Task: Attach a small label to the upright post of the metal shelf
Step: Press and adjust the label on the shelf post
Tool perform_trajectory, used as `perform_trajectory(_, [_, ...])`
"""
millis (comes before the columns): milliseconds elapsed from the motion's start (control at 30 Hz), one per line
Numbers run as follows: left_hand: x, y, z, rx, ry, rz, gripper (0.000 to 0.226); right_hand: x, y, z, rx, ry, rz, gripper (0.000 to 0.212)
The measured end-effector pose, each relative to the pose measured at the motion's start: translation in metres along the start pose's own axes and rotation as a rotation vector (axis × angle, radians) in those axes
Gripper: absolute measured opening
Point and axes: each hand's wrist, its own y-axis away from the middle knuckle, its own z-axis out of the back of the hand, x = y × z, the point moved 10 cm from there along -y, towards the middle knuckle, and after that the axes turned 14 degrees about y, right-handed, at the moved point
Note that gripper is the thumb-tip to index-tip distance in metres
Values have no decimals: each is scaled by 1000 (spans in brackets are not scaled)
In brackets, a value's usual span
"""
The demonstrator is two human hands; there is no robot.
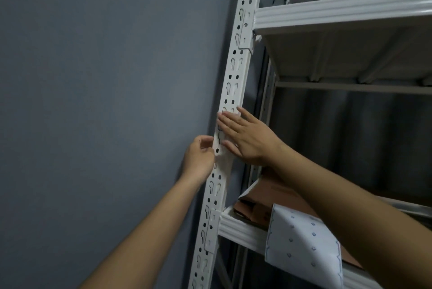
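I see my right hand spread wide, straight fingers pressed flat on the white upright post. At its 9 o'clock, my left hand curls loosely against the post's edge; I cannot tell whether it pinches anything. The label is hidden from me. 2 hands, 1 post, 2 shelves.

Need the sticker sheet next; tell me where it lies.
In the head view, the sticker sheet droops over the lower shelf's front edge, lower right, under the right forearm, beside flattened cardboard.

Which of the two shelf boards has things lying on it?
The lower shelf board: a brown cardboard piece and a white dotted sheet lie on it. The upper shelf board shows nothing.
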Motion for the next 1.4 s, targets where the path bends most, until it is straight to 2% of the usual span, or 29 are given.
perform_trajectory(100, [-2, 0, 0, -24, -14, -18, 25, -16, -13, -1, 16, -7, -88, 69])
perform_trajectory(233, [0, 5, 6, -16, -28, -18, 23, -2, -12, -18, 28, -18, -145, 77])
perform_trajectory(400, [6, 13, 22, -35, -53, 17, 27, 46, 18, -22, 83, -115, 38, 82])
perform_trajectory(500, [1, 18, 24, -12, -56, 22, 26, 46, 22, -14, 100, -166, 132, 86])
perform_trajectory(600, [-3, 19, 22, -3, -58, 11, 27, 12, 7, -3, 57, -161, 7, 77])
perform_trajectory(667, [-2, 20, 21, -4, -55, 16, 27, 3, 5, -9, 93, -163, -85, 73])
perform_trajectory(767, [-1, 27, 19, 16, -81, 29, 26, 24, 16, -13, 151, -198, -69, 75])
perform_trajectory(867, [-1, 38, 18, 35, -93, 35, 25, 40, 41, -5, 193, -378, -6, 67])
perform_trajectory(933, [-1, 47, 14, 58, -113, 32, 25, 36, 66, 9, 157, -581, -105, 65])
perform_trajectory(1000, [-2, 58, 5, 97, -167, 5, 25, 29, 97, 21, 139, -710, -231, 63])
perform_trajectory(1100, [-5, 81, -21, 182, -289, -131, 26, 25, 154, 15, 239, -743, -364, 50])
perform_trajectory(1200, [-5, 117, -67, 388, -457, -296, 26, 21, 208, -1, 341, -738, -458, 41])
perform_trajectory(1267, [-5, 145, -101, 543, -556, -398, 30, 22, 235, -11, 412, -806, -487, 50])
perform_trajectory(1333, [1, 170, -126, 666, -675, -454, 38, 27, 252, -12, 454, -891, -464, 74])
perform_trajectory(1400, [12, 183, -140, 745, -783, -467, 45, 36, 263, -11, 509, -865, -370, 92])
